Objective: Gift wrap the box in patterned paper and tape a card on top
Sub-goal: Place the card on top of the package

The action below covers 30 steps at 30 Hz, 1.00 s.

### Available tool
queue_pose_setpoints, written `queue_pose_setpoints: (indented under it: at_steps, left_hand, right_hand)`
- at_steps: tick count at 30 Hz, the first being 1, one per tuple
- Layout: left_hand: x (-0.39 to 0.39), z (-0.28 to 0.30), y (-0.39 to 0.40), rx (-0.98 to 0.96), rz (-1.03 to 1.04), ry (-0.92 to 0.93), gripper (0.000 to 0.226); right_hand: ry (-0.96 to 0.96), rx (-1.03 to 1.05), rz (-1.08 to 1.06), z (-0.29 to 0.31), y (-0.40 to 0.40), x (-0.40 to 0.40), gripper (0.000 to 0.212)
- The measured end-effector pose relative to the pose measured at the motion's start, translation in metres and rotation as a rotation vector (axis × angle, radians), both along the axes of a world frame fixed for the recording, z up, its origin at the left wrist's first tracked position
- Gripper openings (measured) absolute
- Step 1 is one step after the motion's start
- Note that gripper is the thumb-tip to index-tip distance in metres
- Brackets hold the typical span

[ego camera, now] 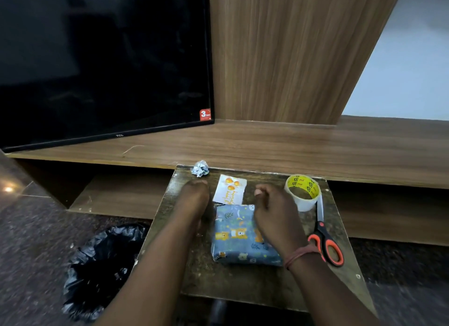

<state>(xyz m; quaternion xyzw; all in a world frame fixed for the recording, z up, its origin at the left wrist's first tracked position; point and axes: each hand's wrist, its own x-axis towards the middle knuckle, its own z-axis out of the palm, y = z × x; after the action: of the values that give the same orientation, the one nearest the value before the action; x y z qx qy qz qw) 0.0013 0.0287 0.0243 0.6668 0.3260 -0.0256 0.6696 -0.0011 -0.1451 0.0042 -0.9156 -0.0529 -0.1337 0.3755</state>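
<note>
The box (pixel 239 236), wrapped in blue paper printed with bears, lies in the middle of a small dark table (pixel 233 284). A white card (pixel 229 189) with orange balloons lies flat just beyond it. My right hand (pixel 274 214) is over the box's far right corner with its fingers loosely curled, and nothing shows in them. My left hand (pixel 194 194) reaches forward, left of the card, with its fingertips close to a crumpled ball of paper (pixel 199 168) at the table's far edge. It looks blurred and holds nothing.
A yellow-printed tape roll (pixel 302 192) stands at the far right of the table, and orange-handled scissors (pixel 325 243) lie beside it. A bin lined with a black bag (pixel 102 272) is on the floor to the left. A TV (pixel 104 66) sits on the wooden shelf (pixel 291 146) behind.
</note>
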Motion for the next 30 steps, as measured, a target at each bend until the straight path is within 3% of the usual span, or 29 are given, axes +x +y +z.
queue_pose_setpoints:
  at_steps: [4,9,11,16,19,20,21,22,25,30]
  left_hand:
    - [0.005,-0.003,-0.008,0.015,-0.093,-0.023,0.028]
    - [0.016,-0.006,-0.007,-0.003,-0.173,-0.033,0.017]
    - [0.022,-0.012,-0.001,-0.059,-0.168,-0.02,0.016]
    - [0.051,-0.067,0.01,-0.175,-0.118,-0.059,0.056]
    - [0.039,-0.041,0.0,-0.237,-0.078,-0.091,0.04]
    - [0.031,-0.024,-0.006,-0.247,-0.075,-0.131,0.03]
    - [0.028,-0.019,-0.009,-0.251,-0.067,-0.162,0.019]
    - [0.026,-0.016,-0.011,-0.245,-0.06,-0.184,0.016]
    - [0.024,-0.013,-0.009,-0.246,-0.06,-0.211,0.02]
    - [0.022,0.006,-0.003,-0.317,-0.108,-0.329,0.035]
  right_hand:
    - [0.088,-0.232,0.029,0.012,0.022,0.015,0.031]
    - [0.474,-0.177,0.01,0.018,0.057,0.05,0.028]
    - [0.54,-0.202,0.012,0.02,0.066,0.06,0.032]
    - [0.694,-0.154,0.004,0.01,0.079,0.085,0.025]
    - [0.766,-0.024,-0.015,0.016,0.078,0.084,0.037]
    - [0.791,0.045,0.016,0.021,0.076,0.08,0.027]
    - [0.789,0.076,0.033,0.025,0.076,0.078,0.016]
    - [0.771,0.091,0.035,0.025,0.076,0.079,0.017]
    - [0.701,0.304,0.045,0.006,0.072,0.091,0.05]
    - [0.472,0.652,-0.009,0.04,0.055,0.055,0.054]
